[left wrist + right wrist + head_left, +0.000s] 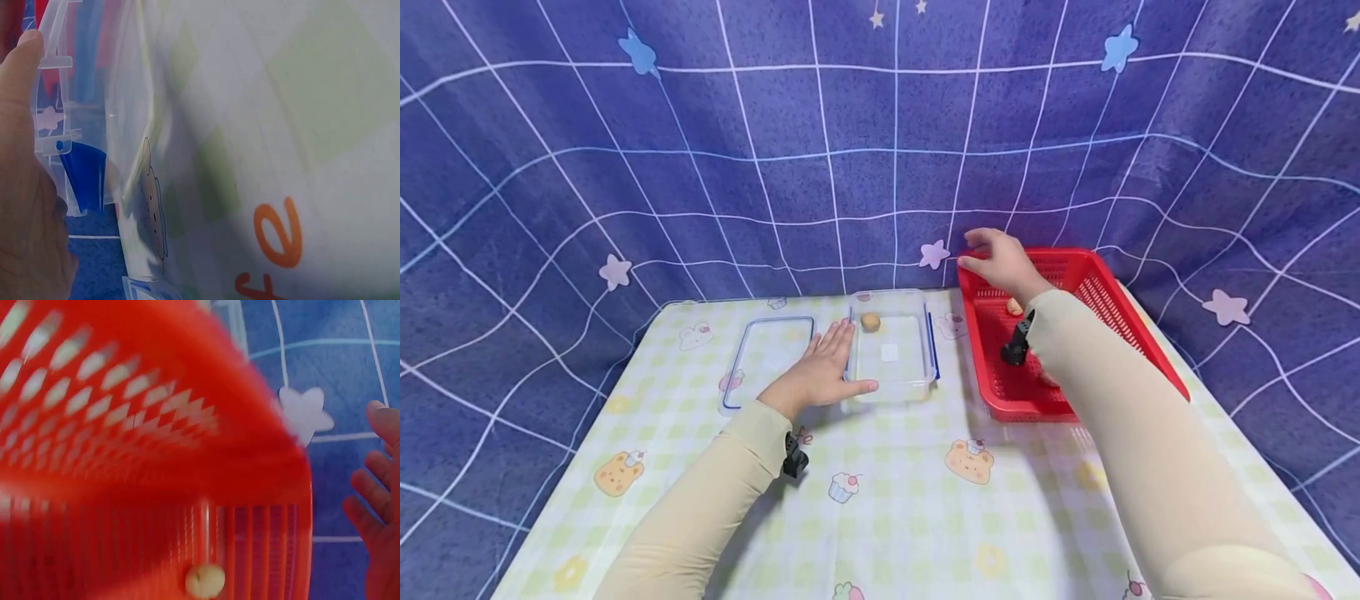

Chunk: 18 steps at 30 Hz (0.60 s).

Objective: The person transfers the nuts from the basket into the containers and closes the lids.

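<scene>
Left hand (816, 371): While its fingers lie straight with the thumb stretched out, it rests against the left side of the clear container (902, 333) without gripping it.
Right hand (1003, 262): above the far left corner of the red basket (1026, 407), fingers apart and slightly bent, holding nothing.
Small brown ball (870, 322): inside the container, toward its far left corner.
Blue flap (933, 346): along the container's right side, facing the basket.
Clear lid (767, 350): flat on the patterned tablecloth (895, 533), left of the container, with a blue line round its border.
Starry curtain (895, 100): just behind the table.
Right sleeve (1120, 417): crosses the basket, and with the black wrist camera (1017, 346) blocks much of its inside.
Tan lump (1013, 307): in the basket, partly covered by the right wrist; another pale piece (1049, 379) shows only at the sleeve's edge.
Left wrist view: the hand is cut off at the frame's edge.
Right wrist view: the basket's rim is blurred.
</scene>
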Available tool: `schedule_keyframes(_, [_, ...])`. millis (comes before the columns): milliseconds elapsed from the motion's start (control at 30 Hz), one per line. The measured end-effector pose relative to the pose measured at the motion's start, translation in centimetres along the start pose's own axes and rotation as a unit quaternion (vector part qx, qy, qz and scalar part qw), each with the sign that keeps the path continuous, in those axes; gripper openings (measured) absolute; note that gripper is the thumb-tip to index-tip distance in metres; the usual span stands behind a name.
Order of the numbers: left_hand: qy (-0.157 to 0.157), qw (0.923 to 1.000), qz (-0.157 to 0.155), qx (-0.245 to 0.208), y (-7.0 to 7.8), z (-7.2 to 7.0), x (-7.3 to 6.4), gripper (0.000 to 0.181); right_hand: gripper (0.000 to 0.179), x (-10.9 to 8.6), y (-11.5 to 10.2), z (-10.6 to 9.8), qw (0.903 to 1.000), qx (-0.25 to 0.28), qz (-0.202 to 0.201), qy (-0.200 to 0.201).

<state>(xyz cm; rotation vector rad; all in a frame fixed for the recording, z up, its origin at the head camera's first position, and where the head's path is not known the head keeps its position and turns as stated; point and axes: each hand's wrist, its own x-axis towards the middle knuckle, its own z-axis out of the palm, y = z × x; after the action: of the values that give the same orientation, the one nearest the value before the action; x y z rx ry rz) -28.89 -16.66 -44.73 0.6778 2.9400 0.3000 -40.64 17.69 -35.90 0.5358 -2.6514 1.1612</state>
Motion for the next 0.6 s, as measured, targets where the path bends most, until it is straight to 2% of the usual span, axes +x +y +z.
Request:
schedule_keyframes(267, [0.000, 1.0000, -0.003, 0.007, -0.2, 0.3, 0.1, 0.115, 0.056, -1.7, 2.3, -2.0, 0.9990, -0.006, 0.037, -0.026])
schedule_keyframes(600, [0.007, 1.0000, -0.001, 0.006, -0.2, 0.2, 0.1, 0.116, 0.062, -2.6, 5.5, -2.9, 0.9944, -0.064, 0.062, -0.057])
